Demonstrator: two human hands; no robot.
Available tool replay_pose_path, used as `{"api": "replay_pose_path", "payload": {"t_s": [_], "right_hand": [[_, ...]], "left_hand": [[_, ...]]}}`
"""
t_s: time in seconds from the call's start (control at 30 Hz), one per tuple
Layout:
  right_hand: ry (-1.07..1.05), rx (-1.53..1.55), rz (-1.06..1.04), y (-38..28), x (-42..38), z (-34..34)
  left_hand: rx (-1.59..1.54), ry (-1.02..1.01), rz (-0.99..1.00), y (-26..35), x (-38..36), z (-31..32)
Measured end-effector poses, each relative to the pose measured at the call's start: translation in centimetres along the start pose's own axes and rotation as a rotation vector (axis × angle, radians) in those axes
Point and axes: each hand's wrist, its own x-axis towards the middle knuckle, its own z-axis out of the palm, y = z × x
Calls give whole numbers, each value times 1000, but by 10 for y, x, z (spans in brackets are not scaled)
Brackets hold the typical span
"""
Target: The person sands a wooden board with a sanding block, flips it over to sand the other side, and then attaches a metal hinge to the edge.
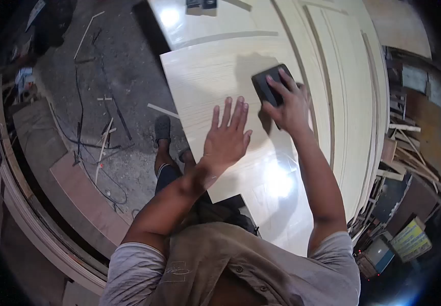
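Gripping the dark block (267, 85) from above, the right hand (287, 104) has its fingers over the block's top. The left hand (226, 136) is palm down on the pale panel (197, 76), fingers extended and slightly apart, holding nothing. The block is on the same panel, ahead and to the right of that hand. Long strips (318, 56) run past the block's right side. Beyond the panel's left edge, 1 grey clog (162, 128) shows clearly on the floor (128, 66), where thin wood pieces (105, 137) and dark cords (79, 97) lie scattered.
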Motion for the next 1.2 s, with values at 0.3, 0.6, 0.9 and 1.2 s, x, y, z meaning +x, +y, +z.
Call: {"api": "replay_pose_path", "payload": {"t_s": [0.3,0.6,0.9,1.2], "right_hand": [[66,23,-84,-29,87,4],[-73,-32,-35,-60,42,-7],[-121,-38,-10,-87,20,-13],[28,-18,-15,-103,69,9]], "left_hand": [[17,-27,0,0,3,-2],[63,-45,29,-1,0,-3],[47,-10,108,4,-5,7],[64,-23,116,25,-42,15]]}}
